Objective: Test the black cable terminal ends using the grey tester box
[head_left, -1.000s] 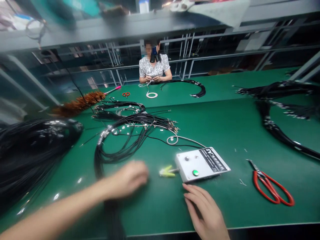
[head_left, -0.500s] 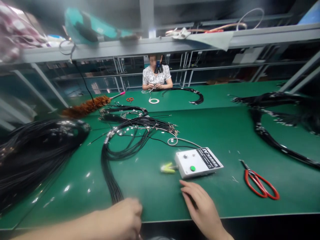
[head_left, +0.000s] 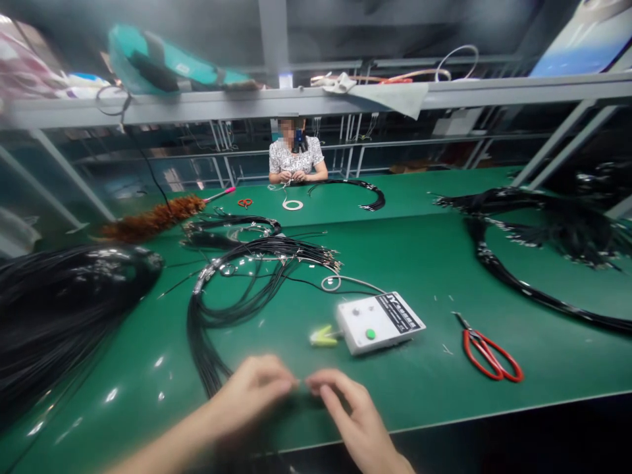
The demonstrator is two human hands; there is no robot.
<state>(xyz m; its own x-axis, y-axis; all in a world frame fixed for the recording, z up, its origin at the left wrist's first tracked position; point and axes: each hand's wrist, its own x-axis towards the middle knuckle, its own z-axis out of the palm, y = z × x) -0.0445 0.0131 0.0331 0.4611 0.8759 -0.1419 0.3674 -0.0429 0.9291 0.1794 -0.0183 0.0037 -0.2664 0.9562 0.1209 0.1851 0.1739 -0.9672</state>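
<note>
My left hand (head_left: 259,388) is just above the front of the green table, its thumb and fingers pinched together. What lies between its fingertips is too small and blurred to make out. A black cable bundle (head_left: 205,355) curves down and passes behind this hand. My right hand (head_left: 348,411) faces it, fingertips nearly meeting the left ones, with thumb and forefinger curled into a pinch; any held item is hidden by blur. Beyond the hands sits a white box (head_left: 355,316) with a green button and a yellow clip (head_left: 324,336) at its left side.
Red-handled scissors (head_left: 491,355) lie at the right. Black cables are heaped at the left (head_left: 74,296) and right (head_left: 498,270). A brown duster (head_left: 153,217) rests farther back. Across the table a person (head_left: 296,158) handles a thin white strand beneath the grey shelf (head_left: 197,102).
My left hand has risen and moved right, and my right hand has come left, bringing their fingertips close together. The view has shifted slightly to the right.
</note>
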